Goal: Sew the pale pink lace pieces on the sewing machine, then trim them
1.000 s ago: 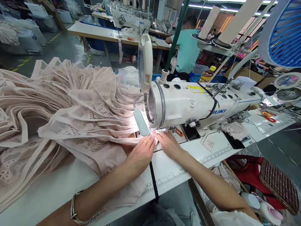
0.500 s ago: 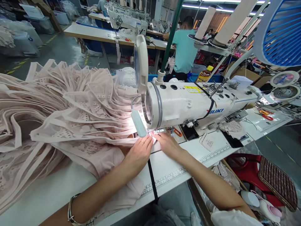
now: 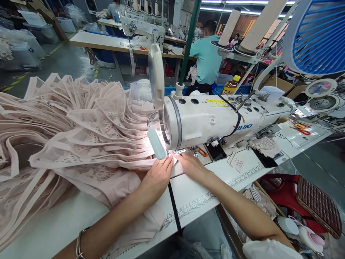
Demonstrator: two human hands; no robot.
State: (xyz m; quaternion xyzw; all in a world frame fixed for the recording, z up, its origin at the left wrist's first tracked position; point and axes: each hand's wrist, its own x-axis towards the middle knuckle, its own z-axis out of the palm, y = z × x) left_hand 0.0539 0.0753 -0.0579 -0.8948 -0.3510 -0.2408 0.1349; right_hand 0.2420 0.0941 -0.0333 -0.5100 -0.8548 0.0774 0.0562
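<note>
At the needle end of a white sewing machine (image 3: 199, 118), both hands meet over a light-pink lace-trimmed garment (image 3: 121, 181). My left hand (image 3: 158, 177) wears a ring, and its closed fingers press the garment's edge just in front of the small lit lamp (image 3: 156, 143). From the other side, my right hand (image 3: 192, 166) pinches a small pale piece of the same fabric by the presser foot. The fingertips nearly touch. Lamp and fingers partly hide the needle area. Leftward, a large heap of similar garments (image 3: 94, 118) spreads over the table.
Orange-handled scissors (image 3: 202, 151) and a dark phone (image 3: 217, 152) lie beside the machine's base. A paper tag (image 3: 237, 162) rests on the white table (image 3: 199, 190), near its printed ruler. A blue fan (image 3: 318, 39) hangs at upper right. Beyond, a person in teal (image 3: 207, 59) sits.
The camera view has shifted slightly, so the scene sits a little to the left. Both hands stay at the needle area on the fabric, almost unmoved.
</note>
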